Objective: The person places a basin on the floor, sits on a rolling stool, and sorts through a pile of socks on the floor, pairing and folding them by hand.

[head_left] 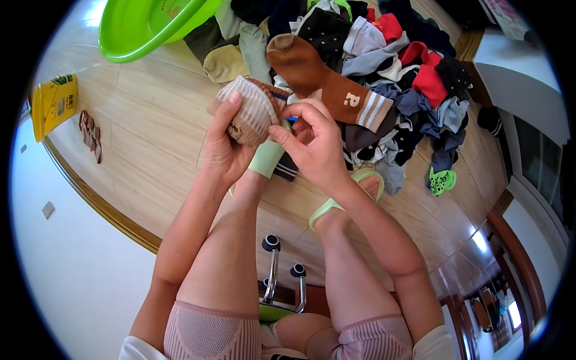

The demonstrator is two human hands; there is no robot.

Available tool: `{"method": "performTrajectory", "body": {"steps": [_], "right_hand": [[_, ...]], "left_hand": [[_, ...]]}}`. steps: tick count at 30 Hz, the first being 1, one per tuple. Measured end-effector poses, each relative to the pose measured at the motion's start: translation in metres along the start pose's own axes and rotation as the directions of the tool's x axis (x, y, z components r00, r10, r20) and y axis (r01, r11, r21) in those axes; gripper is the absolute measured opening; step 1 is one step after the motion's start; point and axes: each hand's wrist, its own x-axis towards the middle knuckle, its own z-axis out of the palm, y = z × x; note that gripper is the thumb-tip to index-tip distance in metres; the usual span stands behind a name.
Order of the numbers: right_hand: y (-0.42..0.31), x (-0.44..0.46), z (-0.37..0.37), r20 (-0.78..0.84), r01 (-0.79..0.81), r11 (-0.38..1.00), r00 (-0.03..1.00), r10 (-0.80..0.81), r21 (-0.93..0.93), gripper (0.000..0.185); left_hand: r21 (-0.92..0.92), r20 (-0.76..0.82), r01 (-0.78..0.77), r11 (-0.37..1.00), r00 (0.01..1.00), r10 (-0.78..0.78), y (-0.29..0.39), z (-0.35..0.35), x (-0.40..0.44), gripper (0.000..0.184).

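Note:
A bunched pair of socks [255,111], with a cream ribbed cuff and brown parts, is held up over the floor. My left hand [227,141] grips it from the left, thumb pressed on the ribbed cuff. On the other side, my right hand [312,135] pinches the edge of the bundle between thumb and curled fingers. Just beyond lies a brown sock [321,75] with white stripes and a letter P, on top of a large heap of mixed socks [390,90]. The fingertips of my right hand partly overlap the bundle's edge.
A green basin [141,51] stands at the upper left. Along the left wall are a yellow container [57,105] and a patterned strip of fabric [90,135]. My feet wear light green slippers [327,211]. Below me are stool legs [273,270].

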Motion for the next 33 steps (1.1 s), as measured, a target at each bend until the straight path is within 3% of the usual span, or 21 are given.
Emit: {"method": "performTrajectory", "body": {"steps": [2, 5, 8, 9, 13, 16, 17, 20, 24, 26, 30, 33], "right_hand": [[0.005, 0.001, -0.003, 0.046, 0.089, 0.996, 0.995, -0.088, -0.023, 0.016], [0.011, -0.005, 0.000, -0.006, 0.048, 0.953, 0.999, -0.049, 0.300, 0.015], [0.001, -0.009, -0.006, 0.011, -0.046, 0.921, 0.999, 0.045, 0.386, 0.014], [-0.002, -0.007, -0.008, 0.017, 0.043, 0.966, 0.999, -0.049, 0.255, 0.016], [-0.016, -0.005, -0.020, 0.229, 0.154, 0.987, 0.963, -0.140, -0.046, 0.015], [0.001, 0.002, -0.017, 0.313, 0.590, 0.750, 0.803, -0.507, -0.300, 0.022], [0.003, -0.001, -0.018, 0.386, 0.622, 0.704, 0.777, -0.498, -0.343, 0.030], [0.004, -0.005, -0.011, 0.426, 0.670, 0.648, 0.737, -0.524, -0.362, 0.027], [-0.001, -0.004, -0.008, 0.397, 0.622, 0.659, 0.781, -0.482, -0.424, 0.020], [0.001, -0.005, -0.004, 0.376, 0.636, 0.639, 0.772, -0.513, -0.433, 0.012], [-0.002, -0.006, -0.005, 0.418, 0.655, 0.621, 0.755, -0.506, -0.431, 0.012], [0.000, -0.006, -0.004, 0.427, 0.654, 0.624, 0.755, -0.499, -0.427, 0.015]], "left_hand": [[0.033, 0.036, 0.024, 0.999, 0.999, -0.025, 0.002, 0.001, -0.005, 0.049], [0.043, 0.115, 0.083, 0.996, 0.990, -0.087, 0.001, 0.004, -0.011, 0.057], [0.042, 0.195, 0.121, 0.992, 0.973, -0.127, 0.000, 0.003, -0.013, 0.064], [0.043, 0.220, 0.128, 0.991, 0.966, -0.135, -0.001, 0.003, -0.013, 0.066], [0.197, 0.152, 0.245, 0.949, 0.949, -0.277, 0.011, -0.021, -0.006, 0.070], [0.425, 0.132, 0.124, 0.897, 0.972, -0.197, 0.017, -0.013, -0.007, 0.076], [0.373, 0.185, 0.153, 0.915, 0.954, -0.235, 0.020, -0.022, -0.003, 0.079], [0.572, 0.131, -0.034, 0.820, 0.990, -0.050, 0.014, -0.001, -0.006, 0.078], [0.586, 0.071, -0.065, 0.808, 0.997, 0.028, 0.012, 0.002, -0.003, 0.070], [0.699, 0.052, -0.114, 0.706, 0.993, 0.108, 0.011, -0.003, 0.002, 0.064], [0.816, 0.092, -0.251, 0.521, 0.946, 0.312, 0.006, -0.015, 0.015, 0.052], [0.891, 0.205, -0.357, 0.281, 0.868, 0.452, 0.000, -0.021, 0.020, 0.050]]}}
